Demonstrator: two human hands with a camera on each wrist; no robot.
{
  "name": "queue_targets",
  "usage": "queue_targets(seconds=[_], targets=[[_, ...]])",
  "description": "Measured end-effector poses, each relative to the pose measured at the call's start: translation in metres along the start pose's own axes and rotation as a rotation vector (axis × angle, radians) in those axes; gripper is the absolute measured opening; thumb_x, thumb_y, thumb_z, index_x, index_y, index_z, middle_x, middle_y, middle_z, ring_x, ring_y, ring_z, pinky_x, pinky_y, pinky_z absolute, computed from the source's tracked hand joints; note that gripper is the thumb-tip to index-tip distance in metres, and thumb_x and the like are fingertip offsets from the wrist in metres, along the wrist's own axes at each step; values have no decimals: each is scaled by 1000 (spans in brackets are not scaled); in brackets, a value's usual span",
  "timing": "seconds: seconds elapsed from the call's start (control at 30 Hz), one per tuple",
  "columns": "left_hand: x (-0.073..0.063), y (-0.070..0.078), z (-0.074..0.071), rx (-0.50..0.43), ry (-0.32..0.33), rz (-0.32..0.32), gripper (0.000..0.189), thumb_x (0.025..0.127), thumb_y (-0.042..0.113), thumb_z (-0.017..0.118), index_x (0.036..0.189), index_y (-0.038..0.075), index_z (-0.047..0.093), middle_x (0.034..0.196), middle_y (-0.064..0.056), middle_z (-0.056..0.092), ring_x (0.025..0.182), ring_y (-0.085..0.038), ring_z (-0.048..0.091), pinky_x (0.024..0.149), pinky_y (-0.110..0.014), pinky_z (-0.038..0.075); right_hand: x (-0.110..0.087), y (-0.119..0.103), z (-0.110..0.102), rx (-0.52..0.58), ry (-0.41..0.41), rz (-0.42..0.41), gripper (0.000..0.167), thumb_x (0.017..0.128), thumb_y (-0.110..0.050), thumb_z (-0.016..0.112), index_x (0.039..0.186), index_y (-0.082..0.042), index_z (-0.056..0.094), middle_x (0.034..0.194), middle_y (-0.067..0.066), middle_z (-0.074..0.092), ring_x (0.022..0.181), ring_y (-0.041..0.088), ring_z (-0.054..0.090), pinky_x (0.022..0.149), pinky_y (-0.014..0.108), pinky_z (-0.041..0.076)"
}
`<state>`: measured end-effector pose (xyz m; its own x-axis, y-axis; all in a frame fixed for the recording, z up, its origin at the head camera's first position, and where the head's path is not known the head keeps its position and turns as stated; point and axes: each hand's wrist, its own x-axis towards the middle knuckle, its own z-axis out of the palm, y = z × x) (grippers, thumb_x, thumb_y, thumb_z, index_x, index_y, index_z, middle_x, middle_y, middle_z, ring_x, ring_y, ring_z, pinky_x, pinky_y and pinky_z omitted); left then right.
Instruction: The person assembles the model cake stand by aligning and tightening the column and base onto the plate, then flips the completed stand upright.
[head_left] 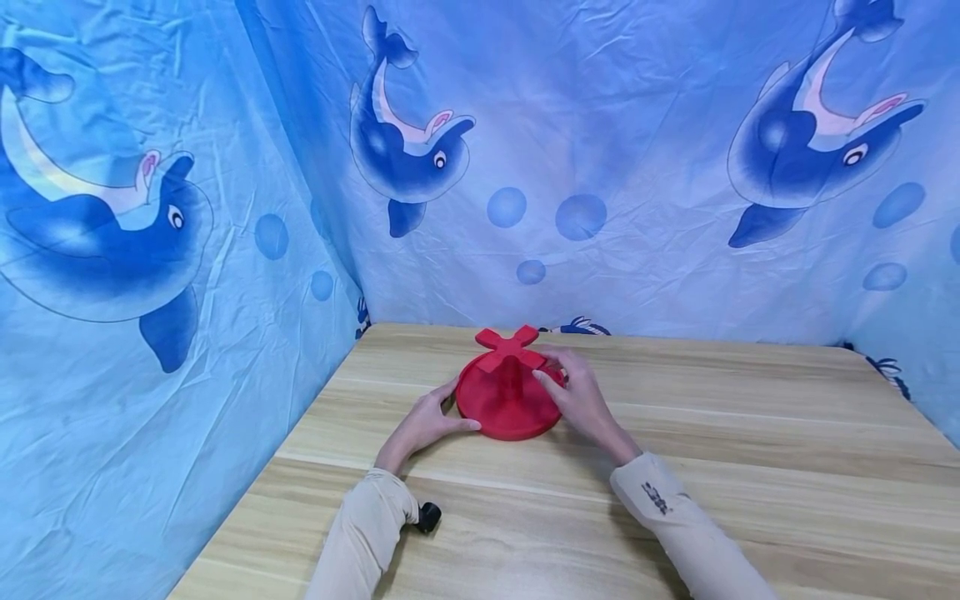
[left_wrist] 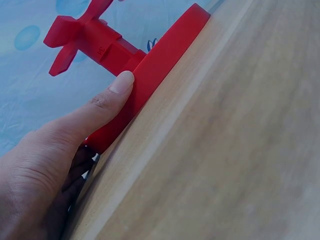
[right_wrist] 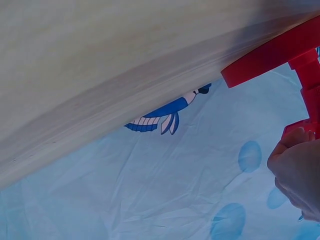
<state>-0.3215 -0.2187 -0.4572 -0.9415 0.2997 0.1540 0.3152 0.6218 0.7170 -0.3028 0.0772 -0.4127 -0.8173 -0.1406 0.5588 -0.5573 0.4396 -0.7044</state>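
A red plastic stand has a round, rimmed base, a short upright post and a cross-shaped top. It sits on the wooden table. My left hand grips the base from the left, its thumb pressed on the rim and the other fingers around the far side, mostly hidden. At the top, my right hand pinches one arm of the cross; the right wrist view shows its fingers curled at that arm. Raised marks on the post show in the left wrist view.
The wooden table extends to both sides and toward me. Behind and to the left hang blue curtains printed with dolphins and bubbles. A small black device is at my left sleeve.
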Motion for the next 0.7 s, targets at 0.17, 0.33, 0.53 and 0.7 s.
queue_targets(seconds=[0.17, 0.33, 0.53, 0.7], targets=[[-1, 1, 0, -4, -7, -16, 104, 79, 52, 88, 162, 17, 38, 160, -10, 43, 148, -31, 38, 117, -50, 37, -2, -1, 3, -11, 7, -14, 42, 94, -8, 77, 134, -1, 65, 116, 10, 64, 104, 25, 58, 80, 34, 57], [-1, 1, 0, -5, -5, -14, 105, 78, 52, 88, 162, 14, 37, 160, -11, 43, 148, -31, 37, 117, -51, 36, -7, -7, 7, -24, -16, -2, 45, 93, -8, 78, 135, 1, 64, 120, 12, 64, 111, 28, 59, 86, 42, 59], [0, 1, 0, -29, -5, -24, 105, 79, 51, 89, 161, 12, 37, 160, -11, 43, 148, -32, 37, 117, -52, 36, -11, -13, 10, -10, -49, 11, 47, 93, -9, 78, 137, -3, 62, 127, 12, 62, 118, 29, 58, 88, 46, 60], [0, 2, 0, -33, -5, -27, 105, 78, 50, 89, 161, 13, 38, 159, -11, 44, 147, -32, 37, 116, -53, 37, -9, -11, 4, -5, 3, 21, 47, 94, -9, 77, 137, -4, 61, 127, 14, 62, 114, 29, 60, 84, 45, 61]])
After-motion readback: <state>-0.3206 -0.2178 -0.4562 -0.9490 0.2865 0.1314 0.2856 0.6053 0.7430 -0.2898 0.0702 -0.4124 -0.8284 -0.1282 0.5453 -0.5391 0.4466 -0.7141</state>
